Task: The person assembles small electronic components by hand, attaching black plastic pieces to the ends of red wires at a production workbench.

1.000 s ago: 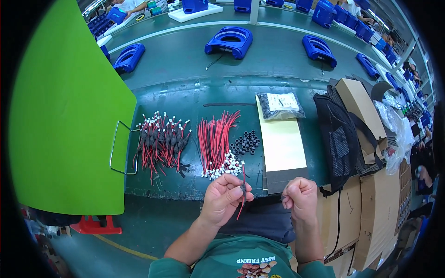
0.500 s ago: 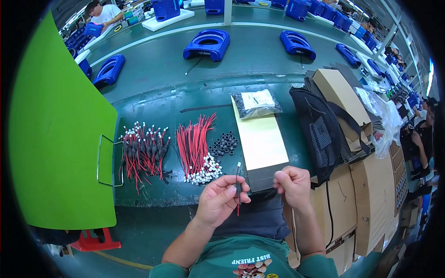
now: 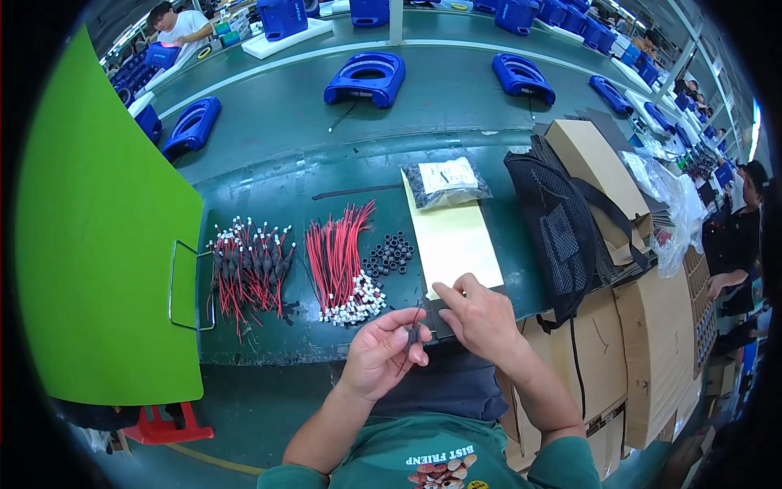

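Note:
My left hand (image 3: 381, 352) is closed on a thin wire with a dark wrapped lump (image 3: 413, 336) at its middle, pinched between thumb and fingers. Close by on the right, my right hand (image 3: 481, 322) has its index finger and thumb apart, with nothing visible between them. Its fingertips are over the lower end of a pale yellow sheet (image 3: 458, 253) and the dark board (image 3: 440, 324) under it. Left of the sheet lie small black rings (image 3: 388, 253), and beside them red and black wires (image 3: 338, 248) with white connectors (image 3: 356, 301).
At the left is a pile of wires with black lumps (image 3: 252, 265), near a green panel (image 3: 114, 244) and metal wire frame (image 3: 173, 285). A bag of black parts (image 3: 446, 181) lies on the sheet. Right stand a black mesh bag (image 3: 558, 232) and cartons (image 3: 664, 359). Blue housings (image 3: 366, 77) lie beyond.
My right hand has moved left from beside the board to over the sheet's lower end, its fingers spreading from a closed pinch. My left hand still holds the wire, now tilted.

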### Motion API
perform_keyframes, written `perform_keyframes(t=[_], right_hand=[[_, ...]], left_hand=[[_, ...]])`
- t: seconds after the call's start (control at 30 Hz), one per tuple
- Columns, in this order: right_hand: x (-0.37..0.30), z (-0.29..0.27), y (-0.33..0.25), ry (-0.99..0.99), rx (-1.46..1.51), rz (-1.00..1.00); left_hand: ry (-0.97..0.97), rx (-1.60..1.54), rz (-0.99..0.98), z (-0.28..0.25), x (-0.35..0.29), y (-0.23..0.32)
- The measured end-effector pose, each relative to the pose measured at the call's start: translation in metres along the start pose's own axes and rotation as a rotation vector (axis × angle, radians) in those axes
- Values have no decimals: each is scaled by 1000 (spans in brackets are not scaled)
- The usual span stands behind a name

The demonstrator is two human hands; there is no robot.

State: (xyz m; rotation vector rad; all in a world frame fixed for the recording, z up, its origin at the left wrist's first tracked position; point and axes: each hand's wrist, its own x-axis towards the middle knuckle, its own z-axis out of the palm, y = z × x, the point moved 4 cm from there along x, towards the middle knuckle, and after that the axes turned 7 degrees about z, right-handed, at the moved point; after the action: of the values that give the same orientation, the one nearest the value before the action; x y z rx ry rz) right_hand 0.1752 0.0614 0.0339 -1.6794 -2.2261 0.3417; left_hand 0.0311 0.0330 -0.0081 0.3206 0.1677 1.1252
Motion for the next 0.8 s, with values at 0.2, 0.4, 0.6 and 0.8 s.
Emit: perform_keyframes(t=[0.2, 0.4, 0.6, 0.8], right_hand=[[1, 8, 7, -56, 55, -66], [5, 3, 2, -9, 117, -35], [7, 8, 12, -83, 110, -61], [-2, 12, 17, 71, 307, -25]], left_hand=[[189, 222, -50, -6, 1, -15], [336, 337, 10, -10, -5, -29], [322, 334, -1, -5, -7, -35], [216, 486, -46, 1, -10, -40]])
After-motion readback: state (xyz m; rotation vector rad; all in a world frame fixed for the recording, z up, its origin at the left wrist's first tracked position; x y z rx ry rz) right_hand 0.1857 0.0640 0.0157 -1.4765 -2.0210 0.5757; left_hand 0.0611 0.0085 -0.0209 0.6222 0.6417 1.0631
